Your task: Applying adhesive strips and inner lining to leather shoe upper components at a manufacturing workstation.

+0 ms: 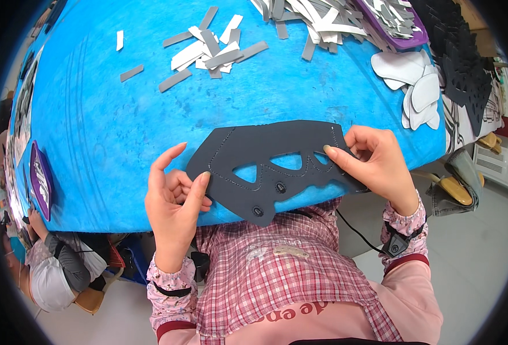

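Observation:
A dark grey flat panel (pixel 248 144), with stitched lines, cut-out openings and two small oval fittings near its lower left edge, is held up over the table's near edge. My left hand (pixel 173 221) grips its left edge between the thumb in front and fingers behind, the index finger lifted away. At the other end, my right hand (pixel 383 164) pinches the right edge, thumb on the face near a cut-out and the other fingers curled behind. The blue tabletop shows through the openings.
The blue-covered table (pixel 121 126) bears a scattered heap of grey and white strips (pixel 208 54) and a bigger pile (pixel 323 20). White rounded pads (pixel 426 92) lie at the right, beside a purple basket (pixel 418 37). Black pieces (pixel 458 63) are stacked beyond. Another person (pixel 58 279) sits at left.

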Demonstrator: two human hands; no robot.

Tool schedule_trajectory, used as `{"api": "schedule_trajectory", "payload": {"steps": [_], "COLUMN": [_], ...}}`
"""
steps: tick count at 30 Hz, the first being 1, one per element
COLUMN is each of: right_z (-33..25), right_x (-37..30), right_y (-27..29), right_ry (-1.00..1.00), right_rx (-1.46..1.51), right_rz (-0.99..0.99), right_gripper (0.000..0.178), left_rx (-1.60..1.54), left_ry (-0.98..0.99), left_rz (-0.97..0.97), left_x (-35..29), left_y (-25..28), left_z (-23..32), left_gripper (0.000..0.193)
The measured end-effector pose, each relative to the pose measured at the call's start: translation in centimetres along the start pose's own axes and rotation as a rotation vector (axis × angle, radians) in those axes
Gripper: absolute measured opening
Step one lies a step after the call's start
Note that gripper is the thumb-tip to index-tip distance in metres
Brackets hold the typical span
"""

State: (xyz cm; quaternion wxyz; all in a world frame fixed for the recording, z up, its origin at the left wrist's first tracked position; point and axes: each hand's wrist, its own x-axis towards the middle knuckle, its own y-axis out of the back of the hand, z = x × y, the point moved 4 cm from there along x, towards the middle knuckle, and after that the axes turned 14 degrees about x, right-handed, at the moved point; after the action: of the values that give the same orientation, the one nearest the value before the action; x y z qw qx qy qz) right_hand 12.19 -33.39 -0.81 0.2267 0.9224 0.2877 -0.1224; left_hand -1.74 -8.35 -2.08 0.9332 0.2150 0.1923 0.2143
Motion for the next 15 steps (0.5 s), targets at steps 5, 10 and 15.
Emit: {"api": "schedule_trajectory", "payload": {"steps": [5, 10, 15], "right_z": [-0.01, 0.02, 0.11], "right_x": [0.02, 0.01, 0.13], "right_y": [0.01, -0.02, -0.05], "right_ry": [0.001, -0.008, 0.046], "right_rx": [-0.011, -0.012, 0.023], "right_rz": [-0.002, -0.008, 0.033], "right_gripper": [0.027, 0.026, 0.031], "left_rx": [0.009, 0.007, -0.001], "left_ry": [0.002, 0.003, 0.004], "left_rz": [0.005, 0.011, 0.006], "left_x": [0.04, 0.0, 0.07], "left_y": [0.06, 0.07, -0.01], "left_z": [0.0, 0.0, 0.0], "left_gripper": [0.046, 0.046, 0.046]}}
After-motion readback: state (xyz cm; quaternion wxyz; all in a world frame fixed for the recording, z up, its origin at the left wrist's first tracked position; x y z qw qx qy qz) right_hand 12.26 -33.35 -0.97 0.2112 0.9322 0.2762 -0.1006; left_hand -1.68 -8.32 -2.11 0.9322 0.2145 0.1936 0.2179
